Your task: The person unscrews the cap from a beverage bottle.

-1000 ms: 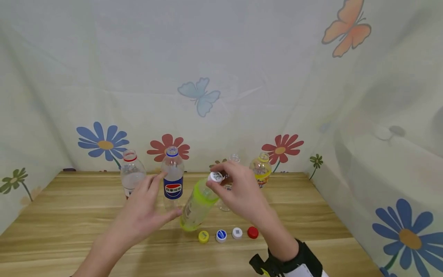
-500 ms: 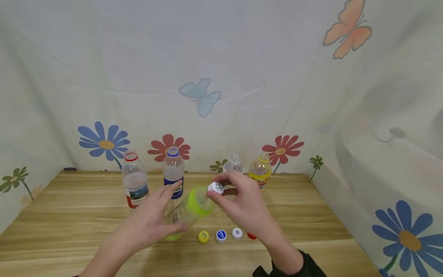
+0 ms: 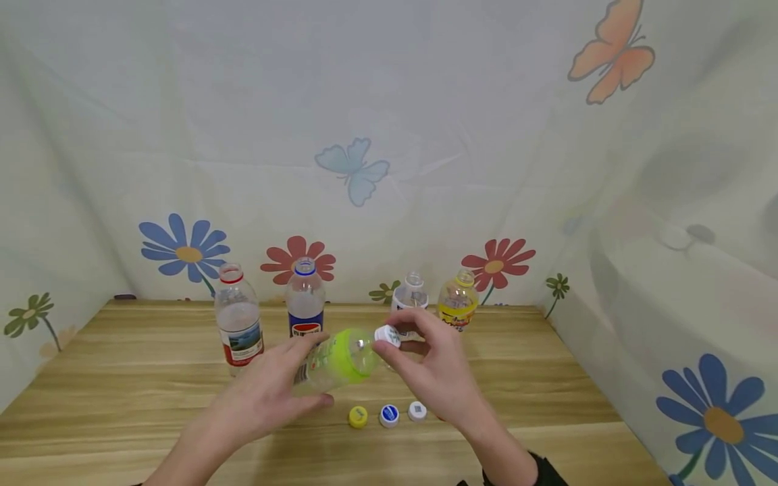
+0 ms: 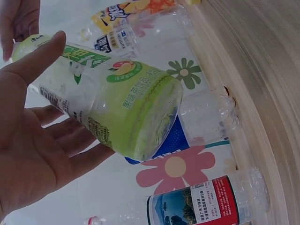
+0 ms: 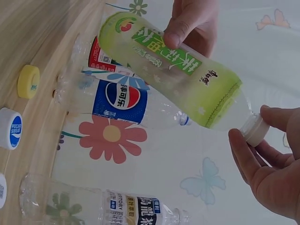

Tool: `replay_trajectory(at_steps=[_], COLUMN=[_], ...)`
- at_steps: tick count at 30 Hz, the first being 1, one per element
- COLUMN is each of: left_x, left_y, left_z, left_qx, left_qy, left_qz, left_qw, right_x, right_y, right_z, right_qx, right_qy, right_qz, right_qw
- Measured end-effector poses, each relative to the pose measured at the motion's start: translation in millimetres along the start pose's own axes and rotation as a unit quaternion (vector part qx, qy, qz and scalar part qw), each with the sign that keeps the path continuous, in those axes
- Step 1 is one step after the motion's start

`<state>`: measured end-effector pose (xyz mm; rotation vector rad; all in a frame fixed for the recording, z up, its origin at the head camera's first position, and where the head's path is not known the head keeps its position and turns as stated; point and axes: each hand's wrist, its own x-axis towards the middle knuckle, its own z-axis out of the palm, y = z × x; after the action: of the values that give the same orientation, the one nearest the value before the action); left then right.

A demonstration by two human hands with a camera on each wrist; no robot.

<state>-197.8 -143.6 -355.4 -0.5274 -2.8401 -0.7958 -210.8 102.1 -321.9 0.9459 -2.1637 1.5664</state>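
Observation:
A green-labelled drink bottle [image 3: 340, 358] is held tilted over the table, its neck pointing right toward my right hand. My left hand [image 3: 267, 398] grips its body; in the left wrist view the thumb lies on one side and the fingers pass behind. Between thumb and fingers, my right hand [image 3: 434, 368] pinches a white bottle cap [image 5: 256, 131] at the bottle's mouth. In the right wrist view the cap sits over the neck opening, in line with the bottle. The left palm hides the bottle's base in the head view.
Uncapped bottles stand behind: a red-ringed one [image 3: 242, 337], a Pepsi bottle [image 3: 306, 304], a white-labelled one [image 3: 410, 297] and a yellow-labelled one [image 3: 458, 300]. In front lie a yellow cap [image 3: 358, 416], a blue-and-white cap [image 3: 389, 415] and a white cap [image 3: 417, 410]. Patterned cloth hangs behind.
The bottle has tipped from leaning to nearly level, and its base has lifted up into my left hand. Both hands have shifted, and my right arm now covers the red cap.

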Motion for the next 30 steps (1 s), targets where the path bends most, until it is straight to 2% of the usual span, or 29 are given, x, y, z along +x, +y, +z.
replay_trajectory(at_steps=[6, 15, 23, 30], left_x=[0.8, 1.8, 1.9, 0.7], left_y=[2.7, 3.4, 5.6, 4.0], left_z=[-0.7, -0.8, 0.1, 0.9], left_qx=[0.032, 0.053, 0.068, 0.113], left_qy=[-0.002, -0.029, -0.037, -0.015], left_qz=[-0.004, -0.007, -0.007, 0.019], left_qw=[0.9995, 0.9981, 0.9970, 0.9933], right_x=[-3.8, -7.4, -10.2, -10.0], right_y=[7.0, 13.7, 17.2, 18.1], right_z=[-2.3, -4.6, -6.6, -5.8], right_qx=[-0.009, -0.066, -0.106, -0.115], right_qy=[0.005, 0.008, 0.014, -0.013], right_qz=[0.016, 0.011, 0.040, 0.036], right_qw=[1.000, 0.998, 0.993, 0.993])
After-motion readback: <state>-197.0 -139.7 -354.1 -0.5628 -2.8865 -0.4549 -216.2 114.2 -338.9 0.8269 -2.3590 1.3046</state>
